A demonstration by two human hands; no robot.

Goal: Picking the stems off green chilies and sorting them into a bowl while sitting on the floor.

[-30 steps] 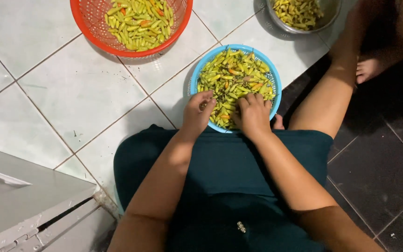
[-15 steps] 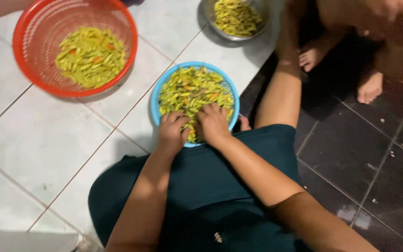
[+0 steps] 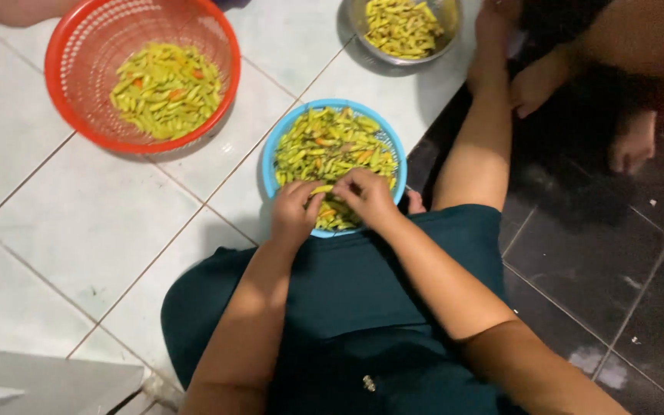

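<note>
From the head view, I sit on the floor with the blue basket (image 3: 335, 165) of green chili peppers (image 3: 332, 150) right in front of my knees, on the white tiles (image 3: 78, 223). My left hand (image 3: 295, 213) and right hand (image 3: 366, 197) meet over the basket's 6 o'clock edge, and the fingers of both pinch one pale green chili (image 3: 321, 189) between them, the left curled narrow around its end, the right closed on the other end.

As I judge it, the sorting is somewhere midway. The blue basket is still well filled, so plenty remains. At 10 o'clock from it stands the red basket (image 3: 142, 73), holding a shallow heap of chilies (image 3: 165, 88), well apart from my hands. At 1 o'clock sits a metal bowl (image 3: 404, 29) with more chilies in it, near another person's feet (image 3: 536, 81) on the dark tiles (image 3: 578, 253).

I cannot tell whether stems are on or off.
</note>
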